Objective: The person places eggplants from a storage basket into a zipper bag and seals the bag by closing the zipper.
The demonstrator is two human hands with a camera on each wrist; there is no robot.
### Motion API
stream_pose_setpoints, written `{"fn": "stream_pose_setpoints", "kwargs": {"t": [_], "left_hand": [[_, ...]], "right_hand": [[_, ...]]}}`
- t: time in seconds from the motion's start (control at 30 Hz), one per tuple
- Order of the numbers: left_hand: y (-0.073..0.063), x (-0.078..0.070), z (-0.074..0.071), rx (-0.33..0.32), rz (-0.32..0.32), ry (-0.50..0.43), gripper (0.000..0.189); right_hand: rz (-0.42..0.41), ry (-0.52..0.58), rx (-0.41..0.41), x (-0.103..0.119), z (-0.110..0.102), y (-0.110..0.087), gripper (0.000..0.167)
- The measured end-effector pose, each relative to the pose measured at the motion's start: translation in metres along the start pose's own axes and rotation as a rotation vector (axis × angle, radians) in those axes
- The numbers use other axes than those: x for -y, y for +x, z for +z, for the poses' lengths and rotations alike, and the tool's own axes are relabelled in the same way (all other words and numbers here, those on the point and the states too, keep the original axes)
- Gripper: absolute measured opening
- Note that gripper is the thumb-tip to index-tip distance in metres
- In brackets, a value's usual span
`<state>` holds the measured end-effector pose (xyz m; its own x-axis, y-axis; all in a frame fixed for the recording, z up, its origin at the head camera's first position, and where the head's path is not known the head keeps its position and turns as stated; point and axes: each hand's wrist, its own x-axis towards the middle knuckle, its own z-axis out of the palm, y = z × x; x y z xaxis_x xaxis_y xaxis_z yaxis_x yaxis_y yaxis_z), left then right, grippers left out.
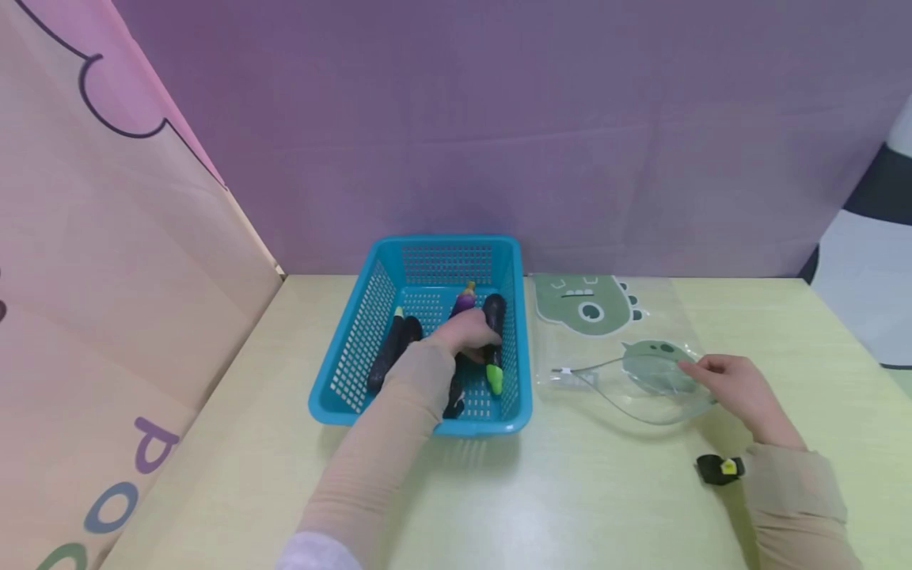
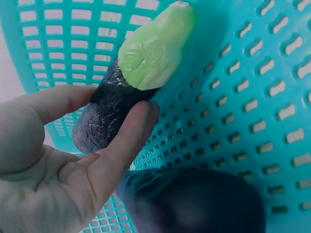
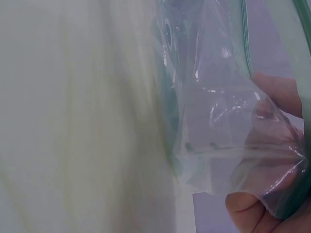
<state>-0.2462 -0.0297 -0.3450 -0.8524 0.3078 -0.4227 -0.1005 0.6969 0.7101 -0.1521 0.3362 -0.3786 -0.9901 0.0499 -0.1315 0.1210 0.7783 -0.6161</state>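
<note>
Beige sleeves [image 1: 378, 467] are noted nearest the camera, at lower centre and lower right. At frame centre, inside the blue basket [image 1: 331, 408], a green-capped eggplant [image 2: 133, 80] is pinched by the left hand [image 1: 466, 332]; a slip could be caused by its glossy skin, a snag by the rim. At right, a clear bag [image 1: 663, 376] is pinched by the right hand [image 1: 737, 389]; collapse could be caused by limp film. Whether its mouth is parted cannot be confirmed.
</note>
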Motion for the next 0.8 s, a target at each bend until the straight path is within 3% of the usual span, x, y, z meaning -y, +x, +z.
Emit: {"fn": "stream_pose_setpoints", "kwargs": {"t": [0.4,0.63,0.8], "left_hand": [[0.0,-0.006,-0.004,-0.042,0.016,-0.046,0.037],[-0.003,-0.011,-0.01,-0.103,0.011,-0.018,0.042],[-0.006,-0.014,-0.016,-0.137,0.003,-0.051,0.042]], "right_hand": [[-0.008,-0.005,0.003,0.001,-0.003,-0.001,0.048],[-0.005,0.01,0.009,0.001,-0.003,-0.001,0.048],[-0.01,0.019,0.015,0.002,-0.004,-0.001,0.048]]}}
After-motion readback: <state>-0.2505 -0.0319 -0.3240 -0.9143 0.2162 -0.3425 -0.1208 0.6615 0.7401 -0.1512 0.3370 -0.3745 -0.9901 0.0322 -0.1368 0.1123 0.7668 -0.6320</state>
